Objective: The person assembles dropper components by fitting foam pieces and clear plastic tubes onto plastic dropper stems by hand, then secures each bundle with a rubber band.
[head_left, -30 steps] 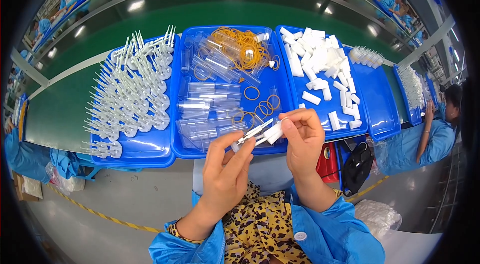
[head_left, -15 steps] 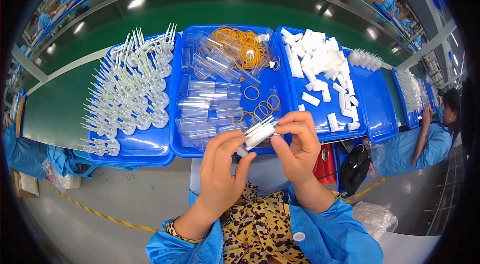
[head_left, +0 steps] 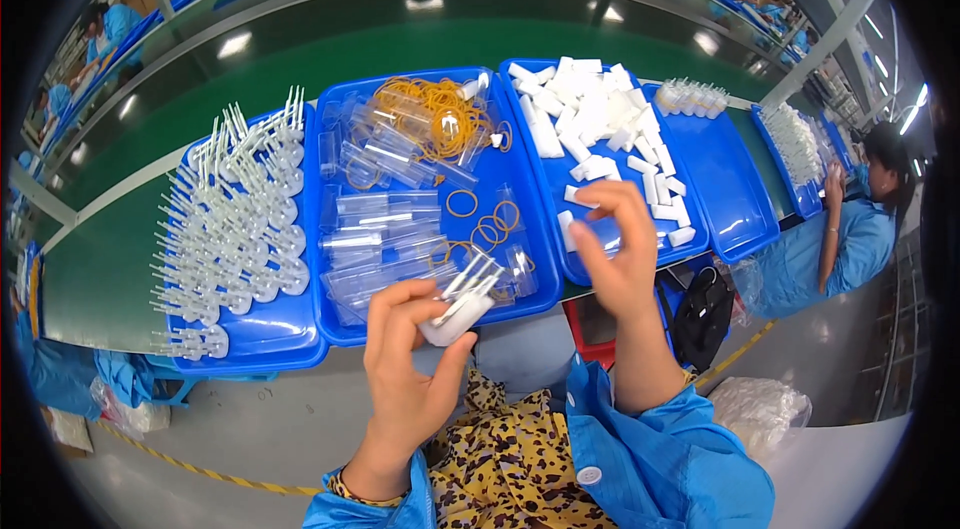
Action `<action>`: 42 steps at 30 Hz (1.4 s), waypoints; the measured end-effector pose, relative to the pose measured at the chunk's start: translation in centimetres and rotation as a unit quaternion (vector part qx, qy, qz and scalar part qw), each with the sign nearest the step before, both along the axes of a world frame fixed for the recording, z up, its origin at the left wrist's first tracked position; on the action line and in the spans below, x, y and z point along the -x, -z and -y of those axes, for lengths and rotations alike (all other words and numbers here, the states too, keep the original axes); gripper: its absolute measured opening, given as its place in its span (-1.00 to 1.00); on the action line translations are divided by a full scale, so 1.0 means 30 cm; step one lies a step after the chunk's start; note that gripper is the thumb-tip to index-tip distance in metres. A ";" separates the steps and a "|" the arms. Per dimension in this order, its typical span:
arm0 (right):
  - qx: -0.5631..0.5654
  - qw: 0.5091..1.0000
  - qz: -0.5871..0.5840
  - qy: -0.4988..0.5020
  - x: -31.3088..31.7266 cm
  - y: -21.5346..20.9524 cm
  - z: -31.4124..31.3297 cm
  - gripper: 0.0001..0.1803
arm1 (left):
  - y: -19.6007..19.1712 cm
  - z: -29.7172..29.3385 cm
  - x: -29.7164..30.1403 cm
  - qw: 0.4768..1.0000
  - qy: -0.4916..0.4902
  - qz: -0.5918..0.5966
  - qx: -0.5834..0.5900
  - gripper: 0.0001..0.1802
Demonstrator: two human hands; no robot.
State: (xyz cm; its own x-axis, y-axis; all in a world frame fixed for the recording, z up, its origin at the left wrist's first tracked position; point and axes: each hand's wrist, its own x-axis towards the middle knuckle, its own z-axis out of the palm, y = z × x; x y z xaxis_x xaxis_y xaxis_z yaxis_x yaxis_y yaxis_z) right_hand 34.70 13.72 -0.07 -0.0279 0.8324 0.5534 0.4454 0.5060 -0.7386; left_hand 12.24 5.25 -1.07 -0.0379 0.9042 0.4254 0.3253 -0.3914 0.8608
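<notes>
My left hand grips a white pronged part with a rounded base, its thin rods pointing up and away, in front of the middle tray. Part of its base is hidden by my fingers. My right hand hangs over the near part of the tray of white blocks, thumb and index finger apart and nothing seen between them. Its index fingertip overlaps a white block; whether they touch I cannot tell. Another block lies by the thumb.
The middle blue tray holds clear plastic sleeves and yellow rubber bands. Rows of similar pronged parts fill the left tray. A further tray stands at right, near a co-worker in blue. Behind runs a green belt.
My right hand has left the pronged part and moved over the white blocks, its fingers spreading. My left hand keeps the part, now lower and further left. The whole view has shifted.
</notes>
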 end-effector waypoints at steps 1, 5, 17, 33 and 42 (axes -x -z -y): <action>-0.007 0.995 0.091 0.035 -0.045 0.006 -0.034 -0.71 | 0.001 -0.002 0.003 0.999 0.009 0.029 0.021 -0.62; 0.026 0.957 0.282 0.070 -0.120 0.048 -0.108 -0.71 | -0.010 -0.006 -0.015 0.991 0.046 0.116 0.053 -0.69; 0.081 0.971 -0.166 -0.155 0.042 0.009 0.017 -0.83 | 0.009 -0.015 -0.009 0.993 0.008 0.113 0.008 -0.91; 0.157 0.876 -0.371 -0.266 0.149 0.025 0.104 -0.74 | 0.032 -0.020 -0.029 0.990 -0.091 -0.055 -0.091 -0.92; 0.098 0.917 -0.320 -0.215 0.188 0.078 0.116 -0.74 | 0.046 -0.024 -0.035 0.982 -0.129 -0.083 -0.111 -0.89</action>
State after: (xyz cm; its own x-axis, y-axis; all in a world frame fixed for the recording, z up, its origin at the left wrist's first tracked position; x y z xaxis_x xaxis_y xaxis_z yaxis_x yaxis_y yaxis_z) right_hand 29.05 10.25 -2.40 -0.0981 0.9062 0.4114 -0.3215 0.3623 -0.8748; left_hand 13.28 5.97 -2.46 -0.1676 0.7575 0.6309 0.5665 -0.4498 0.6905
